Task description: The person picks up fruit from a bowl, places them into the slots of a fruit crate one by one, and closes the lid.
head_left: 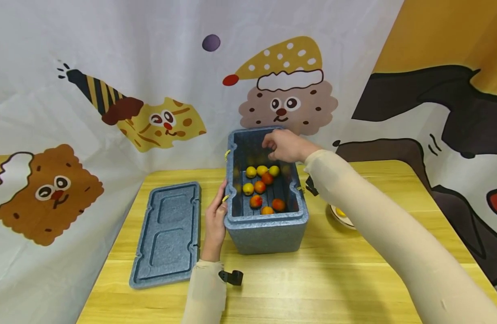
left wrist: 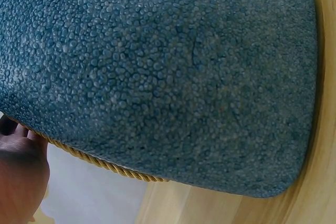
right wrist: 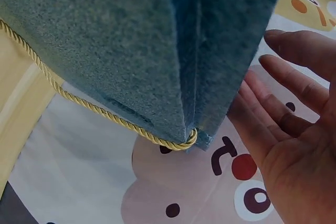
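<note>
A grey-blue foam box (head_left: 264, 236) stands uncovered on the table. Inside at the bottom lie several yellow fruits (head_left: 251, 172) and several red-orange fruits (head_left: 256, 201). My left hand (head_left: 215, 225) rests against the box's left side, its fingers extended along the wall near the yellow rope (left wrist: 100, 162). Over the back right of the box hovers my right hand (head_left: 286, 145), its fingers loosely bent. In the right wrist view that hand (right wrist: 302, 129) is relaxed beside the foam wall (right wrist: 94, 51), and nothing shows in its fingers.
Left of the box lies its grey-blue lid (head_left: 169, 236), flat on the wooden table (head_left: 313, 288). On the right a shallow bowl (head_left: 347, 224) with something yellow in it is partly covered by the right sleeve. A printed cloth (head_left: 183, 81) hangs behind the table.
</note>
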`<control>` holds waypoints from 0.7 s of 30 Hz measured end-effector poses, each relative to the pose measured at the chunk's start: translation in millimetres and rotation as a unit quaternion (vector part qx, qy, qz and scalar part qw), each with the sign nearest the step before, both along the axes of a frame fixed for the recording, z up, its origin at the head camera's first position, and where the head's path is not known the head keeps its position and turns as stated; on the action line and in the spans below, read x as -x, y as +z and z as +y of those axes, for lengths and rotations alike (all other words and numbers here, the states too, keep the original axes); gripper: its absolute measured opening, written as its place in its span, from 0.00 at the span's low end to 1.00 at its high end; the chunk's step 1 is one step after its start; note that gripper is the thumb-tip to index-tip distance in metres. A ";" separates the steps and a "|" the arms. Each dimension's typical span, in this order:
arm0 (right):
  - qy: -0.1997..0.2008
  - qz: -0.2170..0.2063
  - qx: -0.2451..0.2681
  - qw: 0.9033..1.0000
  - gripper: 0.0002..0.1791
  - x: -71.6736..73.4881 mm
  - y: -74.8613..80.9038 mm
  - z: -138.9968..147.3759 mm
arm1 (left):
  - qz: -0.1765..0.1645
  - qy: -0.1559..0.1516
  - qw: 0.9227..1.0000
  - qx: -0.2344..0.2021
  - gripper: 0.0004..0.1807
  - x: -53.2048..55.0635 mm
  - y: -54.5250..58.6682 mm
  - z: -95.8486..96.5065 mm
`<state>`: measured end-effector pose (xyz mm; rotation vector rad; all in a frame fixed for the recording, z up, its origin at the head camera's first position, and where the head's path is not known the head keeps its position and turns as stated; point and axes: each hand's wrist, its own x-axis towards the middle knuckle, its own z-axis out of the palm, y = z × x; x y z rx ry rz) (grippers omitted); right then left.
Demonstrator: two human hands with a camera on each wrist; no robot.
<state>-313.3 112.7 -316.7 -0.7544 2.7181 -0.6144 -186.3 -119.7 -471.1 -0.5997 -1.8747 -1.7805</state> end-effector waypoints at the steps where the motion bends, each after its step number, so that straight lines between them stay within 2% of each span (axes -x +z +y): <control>1: -0.001 0.003 0.005 1.000 0.20 -0.6 0.2 0.7 | 0.002 -0.001 1.000 0.000 0.28 0.1 -0.2 0.0; 9: -0.004 0.035 0.052 0.998 0.18 -12.2 7.3 13.4 | 0.000 0.003 1.000 0.001 0.28 -0.1 -2.0 0.4; 15: -0.016 0.041 0.076 0.996 0.17 -21.0 12.3 26.6 | 0.006 0.002 1.000 -0.005 0.29 -1.0 -4.4 0.0; 21: -0.028 0.041 0.111 0.993 0.16 -30.0 17.2 44.4 | -0.024 0.004 1.000 -0.001 0.30 -3.4 -1.6 0.8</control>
